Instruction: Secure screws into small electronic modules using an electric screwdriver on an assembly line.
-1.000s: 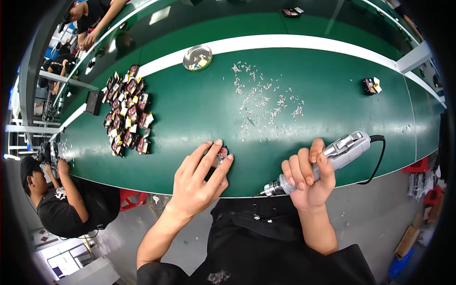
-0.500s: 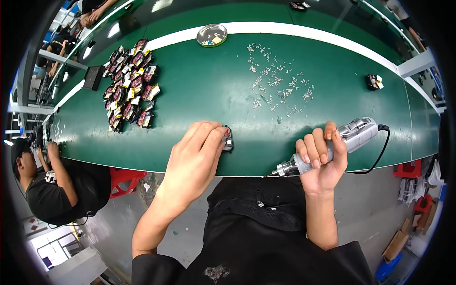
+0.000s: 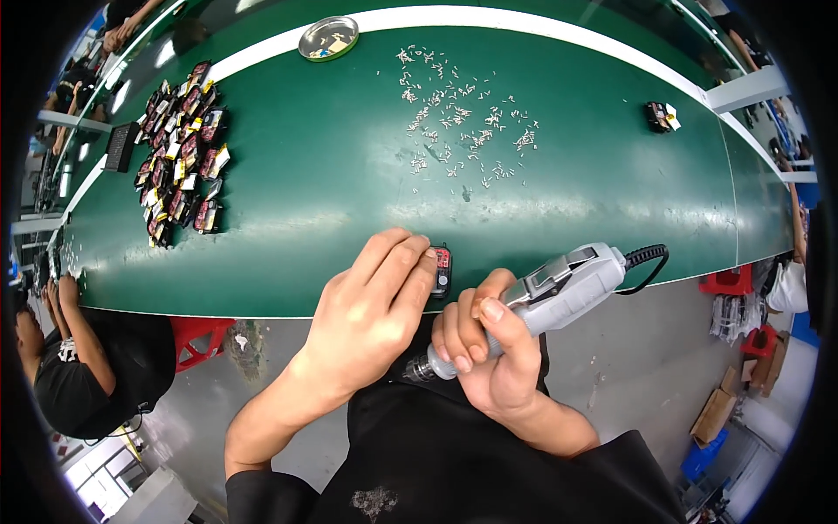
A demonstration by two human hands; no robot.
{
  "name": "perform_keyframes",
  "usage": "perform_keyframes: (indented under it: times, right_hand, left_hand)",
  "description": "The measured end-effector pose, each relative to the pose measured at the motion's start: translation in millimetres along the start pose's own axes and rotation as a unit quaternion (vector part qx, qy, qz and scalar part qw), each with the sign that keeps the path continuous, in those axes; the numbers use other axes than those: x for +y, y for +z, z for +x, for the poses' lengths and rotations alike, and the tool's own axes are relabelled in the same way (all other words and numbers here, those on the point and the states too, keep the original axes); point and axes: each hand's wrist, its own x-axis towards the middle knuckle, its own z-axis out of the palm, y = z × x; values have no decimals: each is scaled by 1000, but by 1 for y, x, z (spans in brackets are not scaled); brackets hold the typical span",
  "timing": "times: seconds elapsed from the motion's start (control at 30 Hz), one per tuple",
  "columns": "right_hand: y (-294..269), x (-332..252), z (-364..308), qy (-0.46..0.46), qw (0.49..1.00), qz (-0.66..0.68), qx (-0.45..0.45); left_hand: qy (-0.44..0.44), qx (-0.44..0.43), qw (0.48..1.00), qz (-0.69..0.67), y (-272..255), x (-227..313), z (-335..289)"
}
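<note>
A: Where is the part, and how does it look?

B: I see a small black-and-red module at centre frame, on the near edge of the green table.

A: Hands?

B: My left hand lies over it, fingers loosely spread, fingertips touching. My right hand is wrapped around a grey electric screwdriver, lower centre.

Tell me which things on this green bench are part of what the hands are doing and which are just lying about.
In hand: small black and red part under the left hand; grey corded power tool gripped in the right hand.

Lying about: scattered small screws, pile of similar parts, metal dish, lone part far right.
</note>
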Motion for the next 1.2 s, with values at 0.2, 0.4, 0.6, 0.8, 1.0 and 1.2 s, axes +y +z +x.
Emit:
perform_keyframes:
  times: [0.2, 0.4, 0.6, 0.8, 1.0, 1.2]
  right_hand:
    - [4, 4, -5, 13, 992, -102, 71]
    - [2, 2, -6, 8, 992, -97, 84]
    - [-7, -7, -8, 34, 998, -44, 5]
    - [-1, -67, 12, -69, 973, -157, -156]
    - [8, -90, 44, -160, 940, -207, -219]
    - [7, -78, 59, -161, 943, -224, -186]
  left_hand:
    - [16, -1, 1000, 9, 4, 17, -1]
    - [61, 1, 994, 85, 7, 21, -1]
    - [47, -35, 994, 97, 5, 28, -3]
    - [47, -59, 992, 98, 3, 27, -10]
    - [47, -83, 990, 107, 4, 30, -13]
    - [9, -80, 994, 73, 5, 35, -13]
